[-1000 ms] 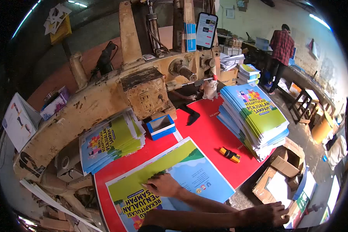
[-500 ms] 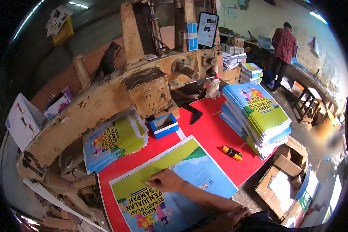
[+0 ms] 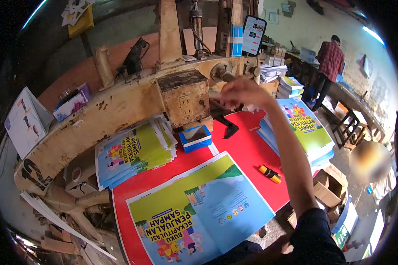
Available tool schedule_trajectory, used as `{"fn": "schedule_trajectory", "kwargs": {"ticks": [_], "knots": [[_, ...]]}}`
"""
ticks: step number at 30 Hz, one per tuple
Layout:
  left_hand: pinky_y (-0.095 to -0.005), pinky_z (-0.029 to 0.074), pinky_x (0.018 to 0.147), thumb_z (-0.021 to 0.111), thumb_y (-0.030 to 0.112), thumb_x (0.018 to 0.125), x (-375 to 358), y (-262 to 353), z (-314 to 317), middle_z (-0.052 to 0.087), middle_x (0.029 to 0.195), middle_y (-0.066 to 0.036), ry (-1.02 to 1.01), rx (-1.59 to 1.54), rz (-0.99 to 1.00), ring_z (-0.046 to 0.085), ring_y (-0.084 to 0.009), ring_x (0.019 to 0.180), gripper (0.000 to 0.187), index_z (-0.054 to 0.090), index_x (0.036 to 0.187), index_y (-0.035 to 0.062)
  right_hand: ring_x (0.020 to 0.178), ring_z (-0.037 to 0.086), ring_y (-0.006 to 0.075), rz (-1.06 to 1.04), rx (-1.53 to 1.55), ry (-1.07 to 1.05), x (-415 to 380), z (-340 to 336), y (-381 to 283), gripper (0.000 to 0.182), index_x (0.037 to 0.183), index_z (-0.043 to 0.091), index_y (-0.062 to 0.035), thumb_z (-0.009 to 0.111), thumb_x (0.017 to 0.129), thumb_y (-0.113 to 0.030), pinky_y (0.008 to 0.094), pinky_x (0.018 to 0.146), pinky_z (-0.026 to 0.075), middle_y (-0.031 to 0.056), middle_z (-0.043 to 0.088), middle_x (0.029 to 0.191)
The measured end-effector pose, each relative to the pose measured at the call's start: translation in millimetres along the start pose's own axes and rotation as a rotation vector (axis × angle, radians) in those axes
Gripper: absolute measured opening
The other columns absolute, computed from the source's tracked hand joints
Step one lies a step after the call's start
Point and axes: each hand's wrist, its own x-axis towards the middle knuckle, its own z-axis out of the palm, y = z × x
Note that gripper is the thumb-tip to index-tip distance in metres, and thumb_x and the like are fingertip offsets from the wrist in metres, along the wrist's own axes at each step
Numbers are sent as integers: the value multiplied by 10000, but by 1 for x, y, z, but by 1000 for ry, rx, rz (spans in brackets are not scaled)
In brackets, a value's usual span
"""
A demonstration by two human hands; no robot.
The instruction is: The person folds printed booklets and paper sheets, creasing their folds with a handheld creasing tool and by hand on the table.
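My right hand (image 3: 245, 93) is raised at the machine, in front of the cloth-wrapped lever end. Its fingers bend downward and are blurred; contact with the lever cannot be made out. White cloth (image 3: 251, 107) shows just under the palm. Low at the bottom edge is a dim part of my left hand (image 3: 279, 248), its fingers hidden. A printed cover sheet (image 3: 199, 207), green and blue with yellow lettering, lies flat on the red table surface (image 3: 247, 152). One stack of covers (image 3: 139, 152) rests to the left, another stack (image 3: 307, 126) to the right behind my forearm.
A yellow-black cutter (image 3: 270, 174) and an open blue box (image 3: 195, 138) lie on the red surface. The beige machine (image 3: 183, 99) spans the back, with a phone (image 3: 254, 35) mounted above. A person (image 3: 331, 62) stands at the far bench. Cardboard boxes (image 3: 329, 187) are at right.
My right hand has lifted off the cover sheet and swung up and away to the machine's lever. The sheet stays on the table. The view has shifted slightly.
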Motion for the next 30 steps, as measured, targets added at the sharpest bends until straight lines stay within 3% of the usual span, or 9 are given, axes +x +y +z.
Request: {"fn": "schedule_trajectory", "kwargs": {"ticks": [6,12,14,15,16,18,22,25,30], "knots": [[-393,519,919,652,131,949,-2,6,-6,700,1079,-179,81,-27,-19,680,-294,1011,220,625,1136,17,671,652,93,-97,87,415,-19,-72,15,338,905,723,-38,697,980,-367,240,632,510,23,695,792],[-381,521,907,681,129,926,-4,11,-10,706,1083,-173,157,-49,-42,679,-275,1005,234,637,1126,17,794,661,96,113,6,733,-33,-80,83,218,930,723,-66,725,957,-283,276,691,505,11,724,872],[-377,521,904,690,129,918,-5,11,-10,708,1085,-171,182,-58,-48,679,-269,1002,239,641,1123,17,787,670,133,-222,-435,941,-25,-65,122,214,947,710,-43,769,920,-247,307,723,523,39,738,888],[-375,521,902,695,129,914,-5,12,-12,709,1085,-170,196,-58,-50,679,-266,1001,241,643,1122,17,896,675,225,-94,-477,955,-33,-44,99,247,1005,689,-21,792,896,-217,361,814,525,81,732,926],[-373,521,900,700,128,910,-6,13,-12,710,1086,-169,212,-61,-54,679,-263,1000,244,645,1120,17,1128,602,300,-189,-630,916,-33,-44,102,327,1156,641,-49,764,906,-219,419,969,459,106,710,1087],[-369,522,896,710,128,902,-4,15,-15,712,1088,-167,252,-62,-62,679,-256,998,249,649,1117,17,1334,433,437,-218,-930,904,-20,-59,109,421,1280,543,-86,683,940,-289,614,1005,369,147,573,1417],[-361,522,888,729,127,887,-3,23,-21,717,1091,-163,340,-48,-70,678,-244,994,260,657,1111,17,1441,303,458,-283,-1160,950,13,-104,112,466,1317,478,-85,631,944,-318,662,1054,290,125,351,1632],[-355,523,883,743,126,875,-6,35,-36,720,1093,-160,452,-4,-68,678,-234,991,268,663,1106,17,1478,281,445,-294,-1222,982,36,-125,115,470,1376,461,-94,596,969,-286,635,1109,229,105,329,1657],[-323,522,840,713,67,886,-28,58,-97,724,1061,-131,770,195,-9,671,-205,934,208,683,1087,22,1491,265,422,-238,-1253,910,48,-140,108,424,1296,516,-77,589,959,-326,671,1083,265,109,324,1648]]}}
